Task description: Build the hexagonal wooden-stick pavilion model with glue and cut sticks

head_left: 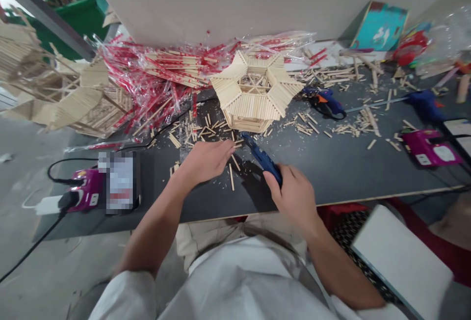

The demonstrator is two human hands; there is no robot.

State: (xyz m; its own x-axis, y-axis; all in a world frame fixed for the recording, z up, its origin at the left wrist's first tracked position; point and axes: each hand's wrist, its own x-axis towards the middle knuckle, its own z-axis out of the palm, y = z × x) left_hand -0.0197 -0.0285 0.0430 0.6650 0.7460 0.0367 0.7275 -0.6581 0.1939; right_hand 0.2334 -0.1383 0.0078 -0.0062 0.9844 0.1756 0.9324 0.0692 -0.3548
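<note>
My left hand [209,160] is held low over the dark table, its fingers pressed together. The pale end of a thin wooden stick [238,145] shows at its fingertips. In my right hand [292,192] is a dark blue hand cutter [262,157], its head pointing up and left towards those fingertips. Just beyond both hands stands a star-shaped lantern frame [253,95] built of wooden sticks, with an open middle. Short cut stick pieces [231,176] lie on the table beneath and around my left hand.
Red-and-clear wrapped sticks [172,67] are heaped behind. A larger stick structure [69,92] is at the left. A phone [121,182] lies beside a purple power socket [85,190]. Blue glue guns [326,101], a second purple socket [429,148] and cables are to the right.
</note>
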